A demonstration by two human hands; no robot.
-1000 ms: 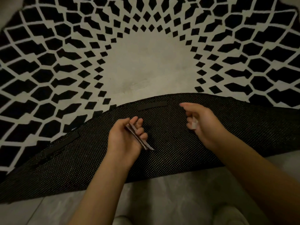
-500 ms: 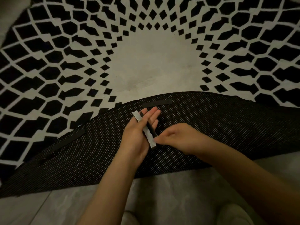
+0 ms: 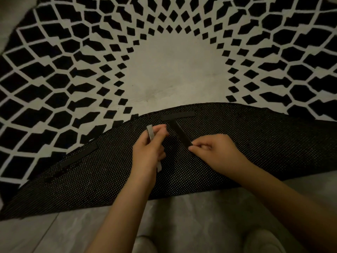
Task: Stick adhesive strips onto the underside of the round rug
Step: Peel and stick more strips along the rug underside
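Black strip pulled free of its backing

Right hand now pinches the black strip just below the stuck strip; left hand grips the pale backing, previously joined.

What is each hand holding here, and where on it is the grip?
The right hand pinches the near end of a black strip. The left hand holds pale backing paper, gripped around its middle, both ends sticking out.

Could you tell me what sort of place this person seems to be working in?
Probably a room in a home, at floor level. A large round patterned rug lies on grey floor tiles, its near edge folded back to show the dotted underside, and the person's feet show at the bottom.
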